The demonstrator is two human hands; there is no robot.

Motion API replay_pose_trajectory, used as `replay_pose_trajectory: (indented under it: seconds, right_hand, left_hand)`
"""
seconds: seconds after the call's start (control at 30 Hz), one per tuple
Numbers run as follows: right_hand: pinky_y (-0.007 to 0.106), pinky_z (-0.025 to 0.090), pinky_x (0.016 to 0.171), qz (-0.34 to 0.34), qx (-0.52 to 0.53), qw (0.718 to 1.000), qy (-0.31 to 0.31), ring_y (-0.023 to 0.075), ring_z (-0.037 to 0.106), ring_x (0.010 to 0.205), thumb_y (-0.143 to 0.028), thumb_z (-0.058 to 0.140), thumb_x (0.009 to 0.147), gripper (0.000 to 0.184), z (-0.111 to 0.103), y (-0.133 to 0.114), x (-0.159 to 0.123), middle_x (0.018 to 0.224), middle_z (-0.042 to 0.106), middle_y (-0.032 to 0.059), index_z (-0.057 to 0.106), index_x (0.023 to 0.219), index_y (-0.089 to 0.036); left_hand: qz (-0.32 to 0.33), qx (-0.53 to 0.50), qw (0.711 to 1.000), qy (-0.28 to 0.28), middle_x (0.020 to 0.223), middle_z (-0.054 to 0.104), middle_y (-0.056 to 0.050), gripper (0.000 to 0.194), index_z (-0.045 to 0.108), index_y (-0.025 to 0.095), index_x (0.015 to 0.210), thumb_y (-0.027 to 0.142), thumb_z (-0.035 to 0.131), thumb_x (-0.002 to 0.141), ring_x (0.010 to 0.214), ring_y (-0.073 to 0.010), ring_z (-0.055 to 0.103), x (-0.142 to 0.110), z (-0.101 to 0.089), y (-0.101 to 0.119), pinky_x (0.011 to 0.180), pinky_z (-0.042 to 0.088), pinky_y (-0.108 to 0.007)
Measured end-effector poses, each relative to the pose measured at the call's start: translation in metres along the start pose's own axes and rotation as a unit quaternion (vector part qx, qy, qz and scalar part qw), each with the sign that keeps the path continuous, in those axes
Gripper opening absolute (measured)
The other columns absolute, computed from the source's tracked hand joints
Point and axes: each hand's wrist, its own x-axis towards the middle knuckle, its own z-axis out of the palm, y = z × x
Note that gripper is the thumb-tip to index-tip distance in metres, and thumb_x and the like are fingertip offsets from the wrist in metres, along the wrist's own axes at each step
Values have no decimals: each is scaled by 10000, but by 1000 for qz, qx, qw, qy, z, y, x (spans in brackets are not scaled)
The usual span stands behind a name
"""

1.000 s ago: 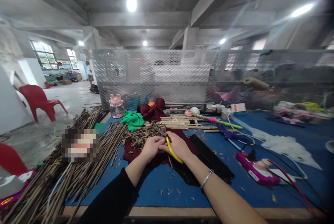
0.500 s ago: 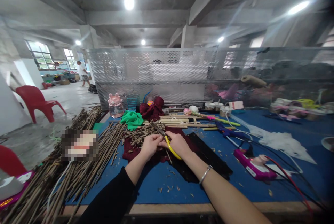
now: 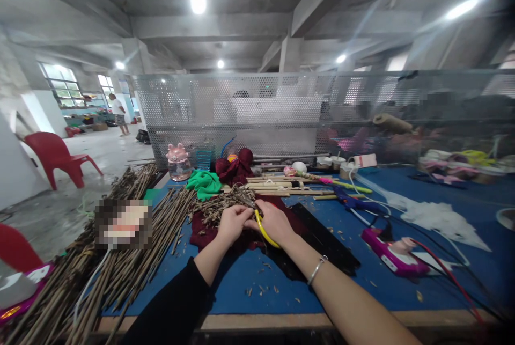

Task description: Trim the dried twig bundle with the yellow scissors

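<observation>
My left hand (image 3: 234, 222) is closed in a pinch, its fingertips at a dried plant stem (image 3: 244, 195) with curled brown leaves. Most of what lies between the fingers is hidden. My right hand (image 3: 274, 221) grips yellow-handled scissors (image 3: 265, 231), their dark blades pointing up and away beside the left fingertips. The two hands meet, fingers touching. Under and beyond them, a pile of dried leafy stems (image 3: 213, 208) rests on a dark red cloth (image 3: 201, 232). A black sheet (image 3: 322, 243) lies under my right forearm.
Long bundles of dry stalks (image 3: 137, 254) cover the left of the blue table (image 3: 225, 296). Farther back are a green cloth (image 3: 204, 184), a pink-lidded bottle (image 3: 178, 162) and bamboo sticks (image 3: 277, 186). To the right lie a glue gun (image 3: 354, 200), a purple power strip (image 3: 394, 254) and cables.
The scissor blades, plainly visible before, now show less beside the leaves. A thin stem end below my hands is out of sight. A distant person has moved left.
</observation>
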Motion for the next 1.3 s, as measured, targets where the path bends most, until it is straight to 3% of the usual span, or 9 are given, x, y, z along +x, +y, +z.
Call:
replay_pose_trajectory:
  seconds: [0.43, 0.67, 0.87, 1.1, 1.3]
  right_hand:
    - [243, 360, 600, 22, 13, 999, -28, 219, 625, 784, -558, 564, 720, 407, 1, 0, 2, 835, 655, 49, 546, 980, -246]
    - [288, 385, 722, -28, -26, 999, -9, 234, 558, 932, -585, 577, 688, 562, 0, -1, -1, 959, 591, 89, 476, 1083, -197]
    - [281, 381, 728, -32, 13, 999, 0, 212, 559, 895, -531, 561, 737, 454, 3, 0, 0, 925, 586, 72, 488, 1039, -200]
    - [248, 349, 627, 11, 47, 999, 0, 192, 574, 770, -511, 497, 783, 369, 7, 4, 2, 832, 592, 48, 482, 984, -202]
    - [270, 377, 722, 0, 66, 998, 17, 205, 543, 896, -459, 541, 752, 440, 11, 8, 3, 969, 573, 82, 447, 1084, -185]
  left_hand:
    - [15, 17, 999, 25, 579, 608, -21, 335, 671, 111, 719, 435, 601, 669, 486, -98, 471, 0, -2, 1, 475, 353, -209]
    - [36, 94, 992, 71, 536, 601, -14, 259, 636, 130, 609, 373, 588, 684, 488, -105, 476, -1, -4, 6, 494, 350, -214]
    - [41, 64, 995, 65, 602, 633, -31, 266, 651, 127, 659, 390, 610, 665, 549, -125, 519, 0, -3, 2, 532, 378, -221]
    - [-59, -64, 995, -40, 543, 573, 2, 327, 651, 120, 728, 434, 637, 635, 445, -74, 447, 0, 3, -3, 450, 369, -200]
    - [-108, -99, 989, -39, 531, 556, 9, 304, 639, 110, 678, 393, 696, 585, 434, -62, 463, -5, 6, 7, 449, 404, -203]
